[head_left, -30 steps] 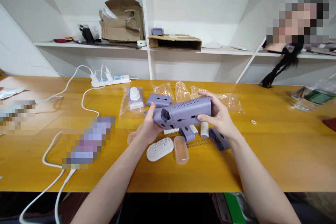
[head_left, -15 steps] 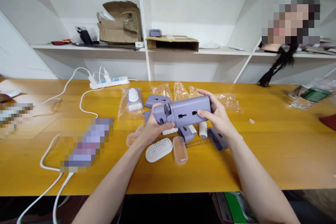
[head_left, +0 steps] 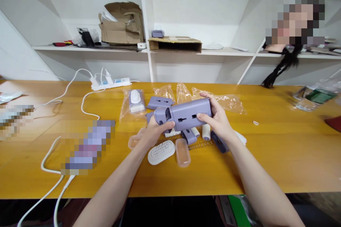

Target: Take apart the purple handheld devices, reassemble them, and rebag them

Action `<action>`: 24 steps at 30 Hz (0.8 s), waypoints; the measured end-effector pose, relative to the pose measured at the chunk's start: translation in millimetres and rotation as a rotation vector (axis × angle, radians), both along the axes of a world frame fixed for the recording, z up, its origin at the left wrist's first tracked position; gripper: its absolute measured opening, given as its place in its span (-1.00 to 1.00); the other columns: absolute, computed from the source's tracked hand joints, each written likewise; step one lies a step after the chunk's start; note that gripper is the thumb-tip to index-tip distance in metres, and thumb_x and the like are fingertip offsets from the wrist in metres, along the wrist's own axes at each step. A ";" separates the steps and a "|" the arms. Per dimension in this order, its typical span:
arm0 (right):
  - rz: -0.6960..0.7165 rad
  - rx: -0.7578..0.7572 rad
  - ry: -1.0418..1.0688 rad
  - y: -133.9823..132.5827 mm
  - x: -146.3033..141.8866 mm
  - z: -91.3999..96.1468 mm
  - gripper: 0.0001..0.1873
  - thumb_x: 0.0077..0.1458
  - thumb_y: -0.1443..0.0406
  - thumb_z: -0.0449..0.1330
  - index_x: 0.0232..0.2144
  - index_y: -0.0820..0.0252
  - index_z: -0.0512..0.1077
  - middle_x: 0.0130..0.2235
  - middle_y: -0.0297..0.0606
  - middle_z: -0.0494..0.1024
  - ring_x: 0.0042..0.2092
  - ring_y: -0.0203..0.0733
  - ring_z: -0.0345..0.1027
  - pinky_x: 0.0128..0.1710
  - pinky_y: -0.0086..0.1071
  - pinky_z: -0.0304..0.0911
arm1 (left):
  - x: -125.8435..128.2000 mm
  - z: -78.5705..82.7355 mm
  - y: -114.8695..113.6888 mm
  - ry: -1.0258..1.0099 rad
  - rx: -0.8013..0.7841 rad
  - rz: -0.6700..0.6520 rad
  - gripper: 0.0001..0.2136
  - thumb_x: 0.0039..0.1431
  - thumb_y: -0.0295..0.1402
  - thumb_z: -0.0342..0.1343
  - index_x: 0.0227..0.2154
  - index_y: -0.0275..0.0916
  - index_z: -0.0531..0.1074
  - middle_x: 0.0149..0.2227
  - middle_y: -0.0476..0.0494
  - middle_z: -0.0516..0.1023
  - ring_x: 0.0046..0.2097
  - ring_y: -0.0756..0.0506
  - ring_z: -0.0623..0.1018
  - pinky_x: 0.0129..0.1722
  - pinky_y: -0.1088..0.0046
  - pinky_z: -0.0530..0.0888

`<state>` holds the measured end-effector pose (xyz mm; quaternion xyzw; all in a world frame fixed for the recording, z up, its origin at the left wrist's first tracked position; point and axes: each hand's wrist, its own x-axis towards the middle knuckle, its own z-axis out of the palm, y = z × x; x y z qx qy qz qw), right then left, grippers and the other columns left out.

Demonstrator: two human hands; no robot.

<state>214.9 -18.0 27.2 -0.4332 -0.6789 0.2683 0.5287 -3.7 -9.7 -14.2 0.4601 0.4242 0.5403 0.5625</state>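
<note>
Amber wooden table (head_left: 269,159) across the frame's lower half, below white shelving (head_left: 226,52); white power strip (head_left: 110,84) at the table's far edge, upper left. On the shelf: torn cardboard box (head_left: 121,25) holding white paper, and shallow cardboard box (head_left: 174,45) with a small lilac part on top. Clear plastic bag (head_left: 128,104) near centre encloses a white part. Lilac plastic housing (head_left: 189,115), centre, held above the table, left hand (head_left: 157,131) and right hand (head_left: 215,118) both closed around it. Steel coil spring (head_left: 201,144) and white bristle brush (head_left: 161,152) lie below.

Head-worn, facing forward, roughly downward
</note>
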 end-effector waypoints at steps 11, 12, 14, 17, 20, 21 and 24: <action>-0.016 0.058 -0.008 2.6 -0.6 -2.5 -0.37 -0.07 0.17 0.28 0.07 0.00 0.21 -0.03 -0.20 0.39 -0.10 -0.07 0.33 -0.16 -0.22 0.34 | 1.0 6.9 -1.9 -0.089 0.138 -0.116 -0.38 -0.17 -0.40 0.34 0.02 -0.06 0.27 -0.20 0.01 0.48 -0.20 -0.05 0.48 -0.24 0.44 0.41; -0.015 0.071 -0.007 2.6 -0.7 -2.7 -0.37 -0.07 0.18 0.28 0.07 0.00 0.21 -0.04 -0.20 0.39 -0.11 -0.08 0.33 -0.16 -0.22 0.34 | 0.8 6.5 -1.7 -0.086 0.141 -0.119 -0.39 -0.16 -0.40 0.34 0.01 -0.06 0.27 -0.20 0.01 0.48 -0.19 -0.06 0.48 -0.23 0.44 0.41; -0.016 0.088 -0.004 2.2 -0.6 -3.1 -0.37 -0.07 0.18 0.29 0.07 0.00 0.21 -0.05 -0.21 0.39 -0.12 -0.09 0.33 -0.16 -0.23 0.33 | 0.9 5.4 -1.1 -0.094 0.152 -0.112 -0.40 -0.16 -0.39 0.34 0.00 -0.06 0.28 -0.20 0.02 0.49 -0.18 -0.06 0.48 -0.21 0.43 0.41; -0.026 0.104 0.000 0.2 -0.3 -2.8 -0.37 -0.07 0.17 0.29 0.07 -0.01 0.22 -0.05 -0.22 0.38 -0.14 -0.10 0.32 -0.17 -0.23 0.32 | 1.7 3.8 -0.4 -0.114 0.158 -0.066 -0.39 -0.19 -0.39 0.36 -0.02 -0.06 0.28 -0.23 0.04 0.49 -0.19 -0.05 0.47 -0.20 0.43 0.41; -0.046 0.130 -0.001 -2.9 -0.7 -1.3 -0.36 -0.08 0.17 0.29 0.08 -0.02 0.22 -0.04 -0.23 0.37 -0.14 -0.09 0.31 -0.19 -0.22 0.33 | 2.0 3.4 -0.6 -0.130 0.166 -0.029 -0.39 -0.23 -0.40 0.38 -0.05 -0.07 0.30 -0.24 0.06 0.48 -0.19 -0.04 0.47 -0.19 0.45 0.40; -0.052 0.142 -0.003 -3.8 -1.1 -0.8 -0.36 -0.08 0.17 0.28 0.08 -0.02 0.22 -0.03 -0.23 0.36 -0.13 -0.09 0.31 -0.19 -0.22 0.33 | 1.9 3.4 -0.8 -0.142 0.173 -0.029 -0.39 -0.24 -0.40 0.38 -0.06 -0.07 0.29 -0.23 0.06 0.48 -0.18 -0.04 0.47 -0.18 0.45 0.40; -0.070 0.170 -0.011 -5.6 -2.4 -0.5 -0.36 -0.08 0.16 0.28 0.07 -0.01 0.22 -0.02 -0.21 0.35 -0.09 -0.06 0.31 -0.17 -0.21 0.33 | 1.3 2.7 -1.0 -0.187 0.193 -0.050 -0.39 -0.26 -0.40 0.39 -0.09 -0.07 0.28 -0.22 0.06 0.47 -0.18 -0.04 0.47 -0.16 0.44 0.40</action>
